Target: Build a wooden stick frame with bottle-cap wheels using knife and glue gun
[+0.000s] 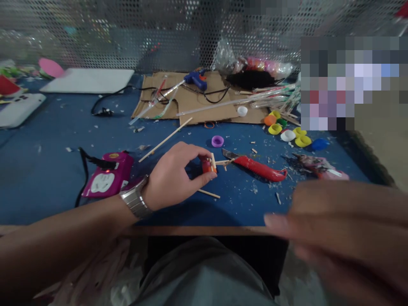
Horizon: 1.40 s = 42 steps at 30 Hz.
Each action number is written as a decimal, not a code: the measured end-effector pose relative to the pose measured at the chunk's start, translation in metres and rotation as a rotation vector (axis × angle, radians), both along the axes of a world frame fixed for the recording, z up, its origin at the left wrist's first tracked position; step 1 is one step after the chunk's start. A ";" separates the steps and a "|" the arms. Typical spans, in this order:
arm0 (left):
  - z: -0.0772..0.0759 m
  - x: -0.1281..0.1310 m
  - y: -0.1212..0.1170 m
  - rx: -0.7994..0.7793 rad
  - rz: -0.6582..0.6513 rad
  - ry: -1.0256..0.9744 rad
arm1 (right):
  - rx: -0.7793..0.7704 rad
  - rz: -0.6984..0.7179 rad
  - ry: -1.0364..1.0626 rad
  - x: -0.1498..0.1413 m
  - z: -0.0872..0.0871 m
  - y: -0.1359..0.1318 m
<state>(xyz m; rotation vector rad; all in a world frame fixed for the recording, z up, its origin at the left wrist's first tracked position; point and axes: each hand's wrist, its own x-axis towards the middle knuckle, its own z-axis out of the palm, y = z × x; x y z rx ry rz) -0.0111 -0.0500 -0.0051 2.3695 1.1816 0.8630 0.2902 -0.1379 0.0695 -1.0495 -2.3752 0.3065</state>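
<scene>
My left hand (172, 176), with a steel watch on its wrist, pinches a small orange-red cap-like piece (209, 166) between thumb and fingers. Short pale wooden sticks (219, 163) are at it and point right, just above the blue tabletop. My right hand (338, 225) is raised close to the camera at the lower right, smeared by motion, and its fingers cannot be made out. A red-handled knife (259, 168) lies between the hands, its blade toward the sticks. Just behind the left fingertips sits a purple bottle cap (217, 141).
A magenta power strip (110, 174) with a plugged-in cord stands left of my wrist. Behind lies cardboard (204, 102) bearing a blue glue gun (196, 79). Several coloured caps (288, 135) lie at right, near a perforated metal screen (143, 42). Wooden sticks (165, 140) and scraps are scattered about.
</scene>
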 end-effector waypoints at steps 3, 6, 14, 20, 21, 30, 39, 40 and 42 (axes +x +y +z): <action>0.000 -0.001 0.001 -0.005 -0.007 0.002 | 0.107 0.018 0.004 -0.006 0.003 0.034; 0.001 -0.001 0.001 -0.011 0.000 0.006 | 0.102 -0.033 -0.116 -0.007 -0.007 0.070; 0.001 -0.002 0.002 -0.003 0.018 0.017 | -0.132 -0.044 -0.347 -0.019 -0.028 0.111; 0.000 -0.002 0.003 -0.010 0.022 0.021 | -0.172 0.026 -0.190 -0.022 -0.038 0.120; 0.000 -0.003 0.003 -0.013 0.026 0.023 | -0.164 0.028 -0.161 -0.021 -0.041 0.121; -0.001 -0.004 0.004 -0.005 0.010 0.030 | -0.217 0.153 -0.038 -0.029 -0.054 0.116; 0.001 -0.005 0.007 -0.067 0.014 0.005 | -0.207 0.190 -0.033 -0.029 -0.063 0.125; 0.002 -0.005 0.007 -0.071 0.016 -0.001 | -0.202 0.197 -0.031 -0.028 -0.064 0.125; 0.003 -0.006 0.006 -0.090 0.025 -0.011 | -0.190 0.205 -0.026 -0.027 -0.065 0.127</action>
